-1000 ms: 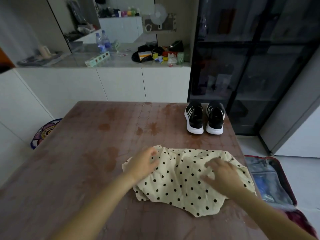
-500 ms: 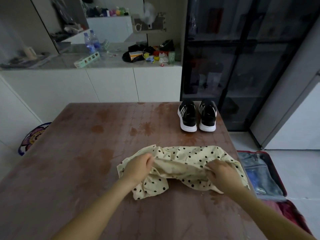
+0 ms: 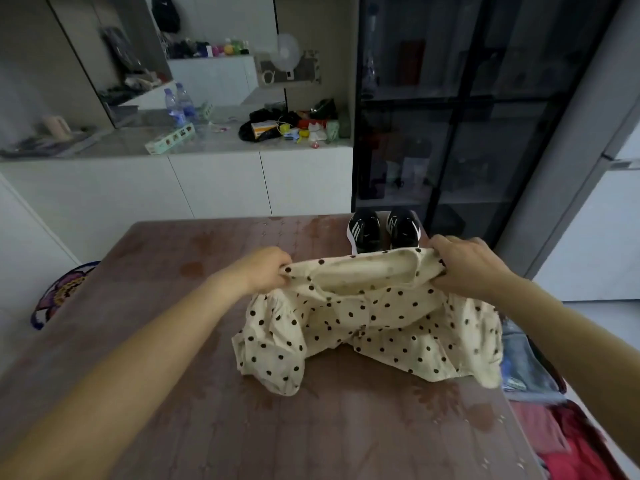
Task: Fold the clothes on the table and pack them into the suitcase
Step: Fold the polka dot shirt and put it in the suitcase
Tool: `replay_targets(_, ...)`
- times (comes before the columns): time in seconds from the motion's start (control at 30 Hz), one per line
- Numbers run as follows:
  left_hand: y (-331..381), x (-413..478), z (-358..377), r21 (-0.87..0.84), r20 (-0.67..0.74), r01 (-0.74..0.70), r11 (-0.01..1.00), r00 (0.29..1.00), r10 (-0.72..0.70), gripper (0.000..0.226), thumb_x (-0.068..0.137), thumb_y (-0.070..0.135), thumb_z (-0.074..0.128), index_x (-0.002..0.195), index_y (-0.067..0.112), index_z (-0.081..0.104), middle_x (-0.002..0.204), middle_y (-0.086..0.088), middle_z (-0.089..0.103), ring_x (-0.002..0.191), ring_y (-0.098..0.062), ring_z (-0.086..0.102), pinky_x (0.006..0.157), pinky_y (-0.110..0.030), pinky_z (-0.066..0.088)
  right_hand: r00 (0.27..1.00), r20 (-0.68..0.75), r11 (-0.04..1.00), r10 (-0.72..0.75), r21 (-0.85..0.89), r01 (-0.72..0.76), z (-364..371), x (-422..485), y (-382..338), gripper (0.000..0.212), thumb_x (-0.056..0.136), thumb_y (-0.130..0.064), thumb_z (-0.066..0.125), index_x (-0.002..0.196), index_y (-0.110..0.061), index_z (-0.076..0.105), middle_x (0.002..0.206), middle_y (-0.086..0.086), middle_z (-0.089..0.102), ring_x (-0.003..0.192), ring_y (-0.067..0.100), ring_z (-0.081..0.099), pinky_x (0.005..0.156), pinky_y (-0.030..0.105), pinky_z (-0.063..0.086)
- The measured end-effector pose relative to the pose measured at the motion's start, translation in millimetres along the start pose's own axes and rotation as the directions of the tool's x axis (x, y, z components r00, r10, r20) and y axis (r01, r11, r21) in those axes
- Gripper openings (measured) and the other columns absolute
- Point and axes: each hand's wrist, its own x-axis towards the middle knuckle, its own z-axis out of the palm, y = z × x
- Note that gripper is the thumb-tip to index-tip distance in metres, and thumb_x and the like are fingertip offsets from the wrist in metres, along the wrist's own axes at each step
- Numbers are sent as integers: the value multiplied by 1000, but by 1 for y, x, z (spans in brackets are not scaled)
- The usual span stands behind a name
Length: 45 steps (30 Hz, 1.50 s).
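brown tabletop (image 3: 166, 393) fills the lower frame, and at the far left edge a patterned floor mat (image 3: 59, 292) peeks out beside it. moving in, the left hand (image 3: 265, 271) curls tight around one end of the cream polka-dot garment (image 3: 363, 323), just left of centre. the cloth's top edge is stretched and raised across the middle, and the rest droops onto the table. right of centre, the right hand (image 3: 464, 265) grips the other end, fingers wrapped in fabric. just behind, black sneakers (image 3: 382, 230) sit at the table's far edge. at lower right, the open suitcase (image 3: 523, 372) lies beside the table, with red fabric inside.
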Motion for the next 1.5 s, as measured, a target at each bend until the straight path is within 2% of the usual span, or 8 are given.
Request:
replay_targets(0.2,-3,-3,-33,-513,-308,15,858,930,-201,26,80,28,74,73,4,67,61,2,53,56,-11,46,55,-28,33,964,-265,1000,14,2,-14,-27,5,25,23,89,-22,46,96,-28,68,103,-5,53,99,20,56,90,38,29)
replay_targets(0.4,13,-9,-83,66,-539,167,984,836,-106,21,89,37,62,80,19,67,76,3,61,73,-21,58,59,-29,36,931,-335,978,144,-97,-186,-71,18,18,37,95,-14,35,112,-32,63,100,4,55,77,29,58,58,33,41)
replay_targets(0.67,34,-28,-133,-71,-666,51,996,741,-86,33,93,31,56,65,12,59,58,-2,52,52,-16,45,48,-28,27,868,-457,912,196,410,10,-117,10,21,10,86,-9,57,83,-10,66,83,2,59,80,18,50,67,28,34)
replay_targets(0.83,50,-43,-135,-152,-593,-42,988,803,-57,55,93,45,51,51,10,40,46,-4,34,41,-19,31,47,-30,22,874,-469,859,127,493,140,-119,-1,18,46,89,-35,61,74,9,59,87,25,61,84,38,57,76,46,49)
replay_targets(0.97,61,-54,-145,-259,-681,-190,947,731,-40,55,94,42,52,56,2,50,52,-19,48,47,-29,47,52,-32,41,795,-574,775,194,587,235,-129,-5,24,66,86,-60,50,69,4,52,62,13,46,52,9,40,48,15,32)
replay_targets(1.13,83,-67,-175,-347,-767,-326,880,638,-66,59,91,44,56,62,-7,49,51,-4,31,43,-12,28,45,-25,24,660,-700,685,273,623,378,-167,-15,25,43,94,-40,49,63,-10,48,55,-7,40,46,1,35,45,14,30)
replay_targets(1.3,83,-68,-182,-602,-498,-161,782,841,-210,59,75,59,63,76,0,63,63,-6,54,51,-17,49,51,-25,42,765,-581,584,279,735,345,-179,-13,25,45,91,-48,54,72,-7,60,64,3,51,52,4,46,47,17,41)
replay_targets(1.5,49,-34,-135,-441,-395,134,888,859,-326,47,84,51,62,59,14,50,52,-3,40,41,-17,36,41,-22,30,935,-307,743,176,664,78,-138,14,22,57,85,-52,61,69,3,60,61,10,49,53,20,45,48,26,38)
